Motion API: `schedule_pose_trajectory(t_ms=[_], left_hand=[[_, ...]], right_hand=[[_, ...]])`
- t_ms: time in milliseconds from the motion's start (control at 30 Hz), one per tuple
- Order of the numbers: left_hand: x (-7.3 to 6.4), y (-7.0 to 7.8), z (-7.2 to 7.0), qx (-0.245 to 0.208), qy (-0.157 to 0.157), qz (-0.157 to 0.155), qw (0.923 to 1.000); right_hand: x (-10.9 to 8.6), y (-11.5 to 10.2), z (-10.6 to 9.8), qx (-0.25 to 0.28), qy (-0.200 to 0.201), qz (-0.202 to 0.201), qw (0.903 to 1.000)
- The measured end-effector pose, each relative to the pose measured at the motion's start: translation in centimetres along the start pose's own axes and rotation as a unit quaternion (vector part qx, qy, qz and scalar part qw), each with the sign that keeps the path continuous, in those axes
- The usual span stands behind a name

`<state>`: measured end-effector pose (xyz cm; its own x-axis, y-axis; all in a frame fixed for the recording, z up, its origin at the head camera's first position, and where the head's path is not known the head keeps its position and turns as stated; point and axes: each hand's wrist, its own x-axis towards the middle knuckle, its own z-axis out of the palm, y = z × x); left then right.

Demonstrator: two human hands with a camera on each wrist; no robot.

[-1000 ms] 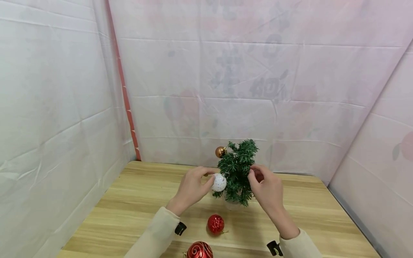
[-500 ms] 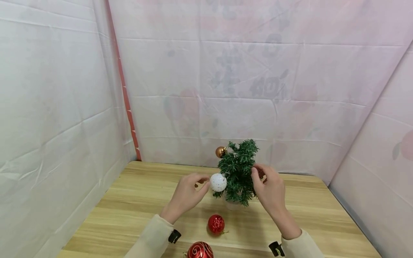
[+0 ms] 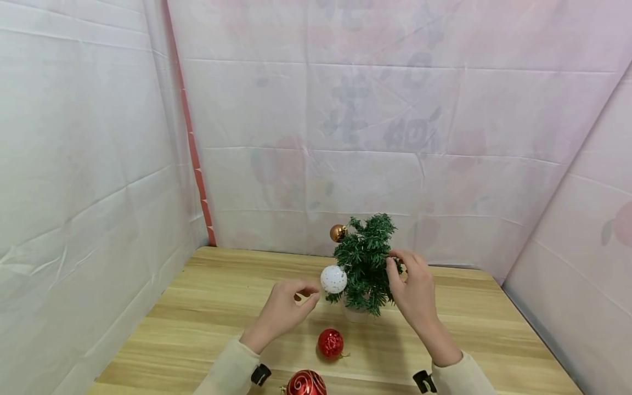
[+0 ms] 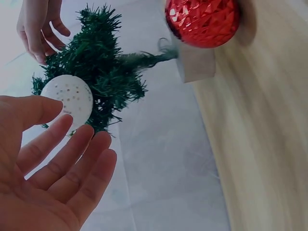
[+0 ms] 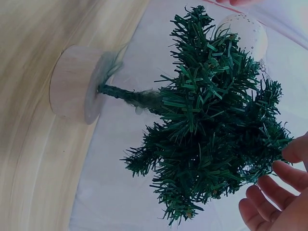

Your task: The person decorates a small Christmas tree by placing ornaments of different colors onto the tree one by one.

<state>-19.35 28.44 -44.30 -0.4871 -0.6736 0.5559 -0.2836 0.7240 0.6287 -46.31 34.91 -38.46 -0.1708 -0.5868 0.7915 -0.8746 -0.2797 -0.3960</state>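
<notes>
A small green artificial Christmas tree (image 3: 365, 266) stands upright on a round pale base (image 5: 74, 84). From its left side hangs a white speckled bauble (image 3: 333, 280), and a copper-coloured bauble (image 3: 338, 233) hangs higher up. My left hand (image 3: 285, 307) is just left of the white bauble, apart from it; the left wrist view shows its fingers relaxed with nothing in them. At the tree's right side is my right hand (image 3: 415, 285), its thumb and fingertips right at the outer branch tips, fingers loosely bent.
A red faceted bauble (image 3: 330, 344) lies on the wooden table (image 3: 197, 307) in front of the tree. Nearer the front edge is a larger red bauble (image 3: 306, 383) with gold swirls. Pale cloth (image 3: 316, 181) hangs behind the table and at both sides.
My left hand has let go of the white bauble and drawn back to the left and down; the bauble stays on the tree. My right hand has shifted slightly right.
</notes>
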Motion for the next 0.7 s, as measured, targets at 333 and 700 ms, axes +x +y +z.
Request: schedule_pose_trajectory(t_ms=[333, 700], left_hand=[[-1.2, -0.8, 0.6, -0.024, -0.042, -0.046, 0.9978], [-1.8, -2.3, 2.0, -0.057, -0.113, -0.038, 0.9912]], right_hand=[[-0.2, 0.2, -0.1, 0.015, -0.021, 0.011, 0.9996], [-0.4, 0.6, 0.2, 0.013, -0.046, 0.030, 0.9984]])
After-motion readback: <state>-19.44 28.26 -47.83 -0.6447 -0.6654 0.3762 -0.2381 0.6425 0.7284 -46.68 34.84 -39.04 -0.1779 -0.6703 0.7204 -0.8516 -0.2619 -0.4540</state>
